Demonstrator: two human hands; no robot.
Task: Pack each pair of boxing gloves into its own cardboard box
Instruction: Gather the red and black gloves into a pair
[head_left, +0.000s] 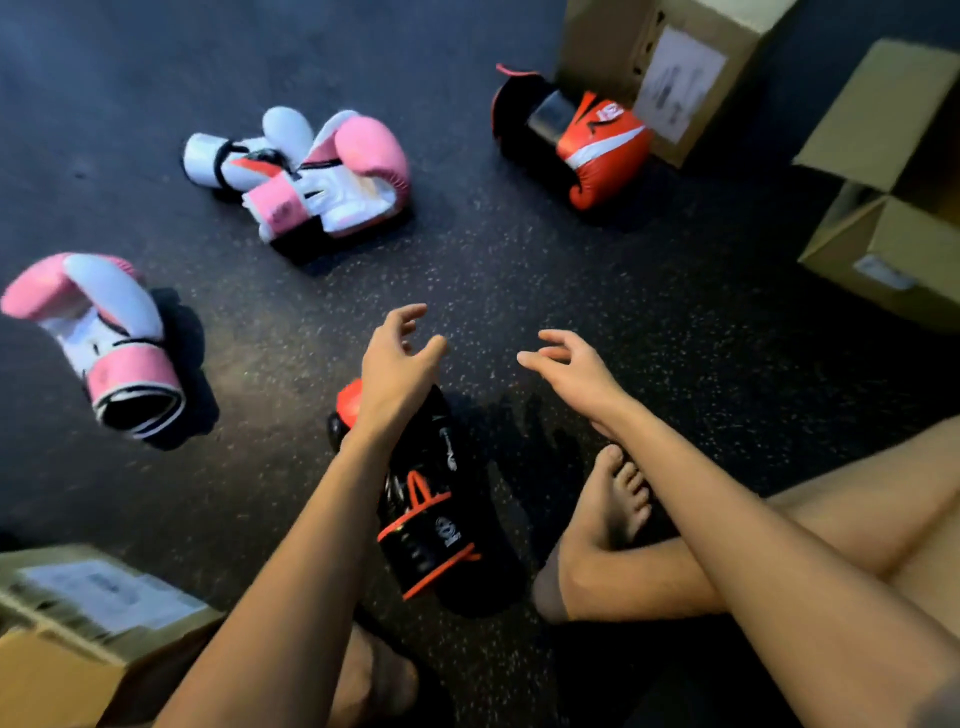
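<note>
My left hand (397, 353) and my right hand (569, 364) hover over the dark floor, both empty with fingers apart. Under my left forearm lies a black and red glove (431, 514). Its red match (592, 140) sits far right, against a tall cardboard box (675, 78). One pink and white glove (332, 176) lies at the far centre, overlapping a white glove (239, 156). Another pink and white glove (109, 338) rests at the left, cuff toward me.
An open cardboard box (893, 208) with raised flaps stands at the right edge. A labelled box (78, 613) sits at the lower left beside my knee. My crossed bare legs and a foot (613, 509) fill the lower right. The floor is dark speckled rubber.
</note>
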